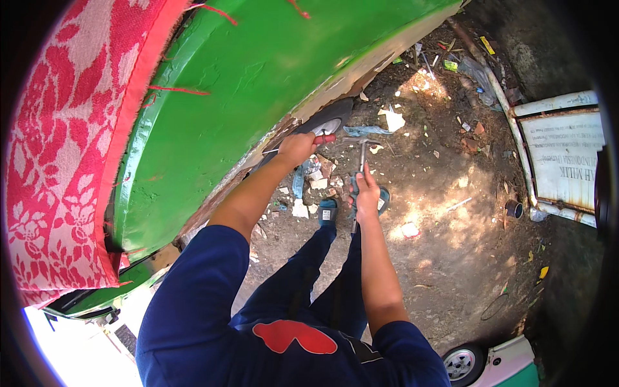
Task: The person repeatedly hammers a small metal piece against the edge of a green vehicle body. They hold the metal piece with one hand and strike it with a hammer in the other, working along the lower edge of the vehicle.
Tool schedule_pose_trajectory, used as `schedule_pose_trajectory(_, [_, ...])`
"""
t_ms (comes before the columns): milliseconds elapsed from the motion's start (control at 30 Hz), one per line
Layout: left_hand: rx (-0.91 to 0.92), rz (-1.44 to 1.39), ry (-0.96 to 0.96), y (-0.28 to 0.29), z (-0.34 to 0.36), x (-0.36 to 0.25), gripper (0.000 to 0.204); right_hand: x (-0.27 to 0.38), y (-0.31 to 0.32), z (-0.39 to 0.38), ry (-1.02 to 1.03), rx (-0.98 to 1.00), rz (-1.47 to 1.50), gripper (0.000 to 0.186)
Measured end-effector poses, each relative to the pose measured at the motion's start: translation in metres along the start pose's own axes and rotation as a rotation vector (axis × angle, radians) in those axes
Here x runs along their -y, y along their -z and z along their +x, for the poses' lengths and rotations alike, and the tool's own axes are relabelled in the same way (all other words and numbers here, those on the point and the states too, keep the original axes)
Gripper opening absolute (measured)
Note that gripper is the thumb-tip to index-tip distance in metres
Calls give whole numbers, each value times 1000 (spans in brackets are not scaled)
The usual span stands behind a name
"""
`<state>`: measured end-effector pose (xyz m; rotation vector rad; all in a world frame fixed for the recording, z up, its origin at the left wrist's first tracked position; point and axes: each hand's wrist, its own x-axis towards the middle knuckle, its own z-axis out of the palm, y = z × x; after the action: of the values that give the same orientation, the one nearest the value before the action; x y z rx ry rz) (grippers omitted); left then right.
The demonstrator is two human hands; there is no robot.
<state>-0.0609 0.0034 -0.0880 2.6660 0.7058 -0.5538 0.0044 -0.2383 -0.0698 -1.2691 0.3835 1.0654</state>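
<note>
My left hand (295, 147) grips a red-handled screwdriver (324, 139), its thin shaft pointing left toward the peeling, flaking lower edge (351, 88) of a green vehicle body (232, 97). My right hand (365, 190) is wrapped round a hammer (363, 158), metal head uppermost, held upright a little right of the screwdriver and apart from it. Behind my left hand, a dark wheel (329, 119) sits partly hidden under the body.
Pale chips and blue scraps (298, 184) litter the dirt (432, 258) round my feet. A red floral cloth (71, 129) drapes over the vehicle at left. A rusty-framed white sign (556, 155) and pipes stand at right. Another vehicle's wheel (460, 364) shows at lower right.
</note>
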Motion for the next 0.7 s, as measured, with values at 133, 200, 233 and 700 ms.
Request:
schedule_pose_trajectory(133, [-12, 2, 38, -3, 6, 0, 21, 20, -12, 8, 64, -82, 62, 51])
schedule_pose_trajectory(200, [-6, 8, 44, -2, 9, -2, 21, 11, -21, 18, -3, 76, -171, 53])
schedule_pose_trajectory(233, [-1, 12, 51, -2, 8, -2, 21, 15, -17, 27, -15, 70, -109, 54])
schedule_pose_trajectory(700, [-133, -70, 117, 1, 3, -6, 20, 15, -12, 25, 48, 30, -51, 54])
